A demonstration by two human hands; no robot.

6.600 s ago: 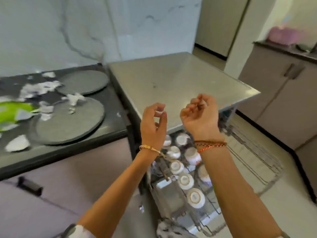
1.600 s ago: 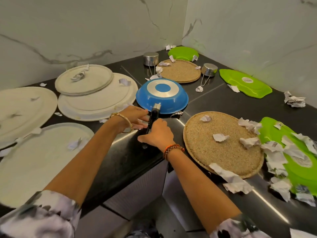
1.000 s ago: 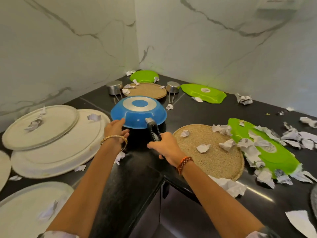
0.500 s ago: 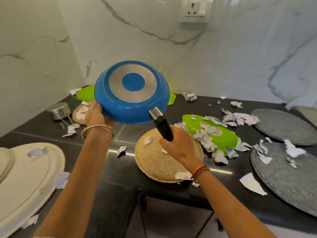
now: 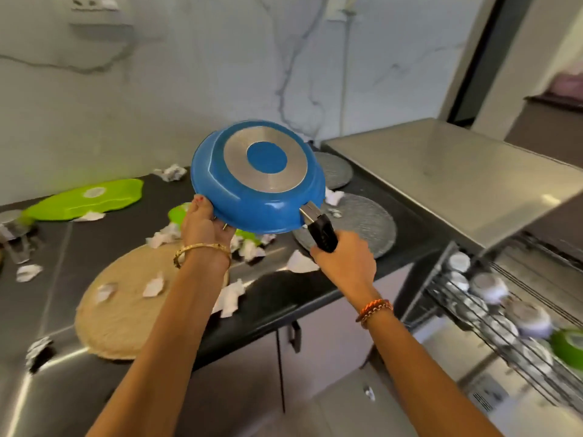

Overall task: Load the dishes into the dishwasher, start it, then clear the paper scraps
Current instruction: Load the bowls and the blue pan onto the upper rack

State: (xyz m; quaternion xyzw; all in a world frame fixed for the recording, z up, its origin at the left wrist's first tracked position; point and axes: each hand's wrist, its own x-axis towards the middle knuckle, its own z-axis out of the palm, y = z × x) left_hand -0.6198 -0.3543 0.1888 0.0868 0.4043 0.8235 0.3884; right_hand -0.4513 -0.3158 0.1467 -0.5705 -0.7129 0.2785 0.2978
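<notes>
A blue pan (image 5: 252,197) is held up in the air above the black bench (image 5: 284,294), tipped so that its underside, with a silver ring and a blue centre, faces the camera. The right hand (image 5: 345,258) is wrapped round the black handle (image 5: 322,233), which points down and to the right; its grip is curled tight on that handle. The left hand (image 5: 205,223) supports the pan's lower left rim, with the thumb up against the outer wall and the fingers tucked under the edge, so its grip pinches the rim. A gold bangle (image 5: 202,252) sits on the left wrist and an orange thread band (image 5: 373,309) on the right.

Below the pan, the bench carries a round woven mat (image 5: 126,310) with paper scraps (image 5: 153,287) lying on it, and more scraps spread near the bench's front edge. A green plate (image 5: 85,200) lies further back on the left, another green one is partly hidden behind the left hand, and two grey round plates (image 5: 362,225) sit to the right, one behind the other, both partly covered by the pan.

At the far right stands the dishwasher (image 5: 457,184) with a steel top. Its wire rack (image 5: 492,313) is pulled out below, holding rows of white cups (image 5: 530,316) and something green at the frame's edge, all blurred
</notes>
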